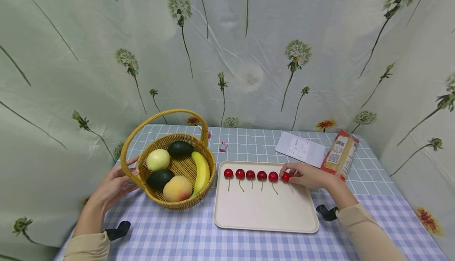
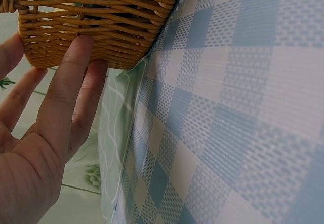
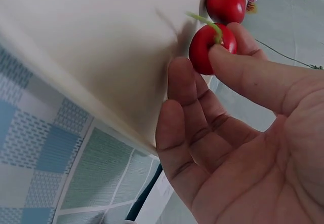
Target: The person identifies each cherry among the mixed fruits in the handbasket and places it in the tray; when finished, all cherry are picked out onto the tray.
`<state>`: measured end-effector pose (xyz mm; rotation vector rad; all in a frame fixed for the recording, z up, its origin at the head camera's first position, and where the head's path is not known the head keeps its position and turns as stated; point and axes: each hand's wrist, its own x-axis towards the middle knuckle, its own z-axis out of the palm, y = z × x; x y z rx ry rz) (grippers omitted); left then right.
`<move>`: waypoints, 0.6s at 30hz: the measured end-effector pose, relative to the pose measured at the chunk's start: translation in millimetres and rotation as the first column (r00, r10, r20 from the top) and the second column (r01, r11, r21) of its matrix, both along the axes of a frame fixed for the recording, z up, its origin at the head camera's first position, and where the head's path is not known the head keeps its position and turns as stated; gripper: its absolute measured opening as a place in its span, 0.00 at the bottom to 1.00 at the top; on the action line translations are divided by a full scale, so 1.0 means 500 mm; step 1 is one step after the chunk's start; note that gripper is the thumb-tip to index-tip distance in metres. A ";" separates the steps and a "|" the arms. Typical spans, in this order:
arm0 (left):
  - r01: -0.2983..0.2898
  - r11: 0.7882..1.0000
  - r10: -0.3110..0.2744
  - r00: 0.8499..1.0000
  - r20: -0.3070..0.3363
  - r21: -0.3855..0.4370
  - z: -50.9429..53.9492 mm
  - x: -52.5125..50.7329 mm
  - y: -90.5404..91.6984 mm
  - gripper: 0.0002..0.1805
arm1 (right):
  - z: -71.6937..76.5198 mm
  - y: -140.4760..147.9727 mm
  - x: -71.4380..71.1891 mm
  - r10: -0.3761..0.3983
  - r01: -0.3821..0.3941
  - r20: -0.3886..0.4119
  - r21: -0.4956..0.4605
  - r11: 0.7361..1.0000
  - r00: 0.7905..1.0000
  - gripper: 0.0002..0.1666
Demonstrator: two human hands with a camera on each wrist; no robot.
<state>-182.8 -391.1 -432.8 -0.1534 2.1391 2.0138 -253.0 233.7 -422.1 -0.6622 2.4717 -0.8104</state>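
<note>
My right hand [image 1: 305,175] pinches a red cherry [image 3: 205,49] between thumb and fingers, at the right end of a row of several cherries [image 1: 250,174] with green stems. The row lies along the far side of a cream rectangular tray [image 1: 263,213]. On the left, my left hand [image 1: 113,185] is at the side of a yellow wicker basket [image 1: 209,166], its extended fingers [image 2: 66,92] against the weave. Inside the basket are a banana [image 1: 202,172], a peach [image 1: 177,188], a pale green round fruit [image 1: 158,160] and two dark avocado-like fruits [image 1: 180,149].
Behind the tray lie a small pink-wrapped candy [image 1: 223,146] and a white printed card [image 1: 300,149]. A red-and-clear packet of pale sticks [image 1: 340,154] sits at the back right. The basket's tall handle [image 1: 170,111] arches over it. A flowered curtain [image 1: 249,55] hangs behind the table.
</note>
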 end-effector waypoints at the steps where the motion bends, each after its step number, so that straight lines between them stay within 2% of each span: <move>1: 0.000 1.000 0.000 1.000 0.001 -0.002 0.001 0.000 0.001 0.40 | 0.000 0.000 0.001 0.003 -0.003 -0.006 0.002 1.000 1.000 0.13; 9: 0.003 1.000 -0.003 1.000 0.005 -0.007 0.005 0.001 0.001 0.40 | -0.004 0.001 0.000 0.019 -0.018 -0.047 0.016 1.000 0.999 0.18; 18: 0.010 1.000 -0.010 1.000 0.000 0.000 0.006 0.001 0.001 0.39 | -0.004 0.001 0.003 0.002 -0.002 -0.023 0.003 1.000 1.000 0.22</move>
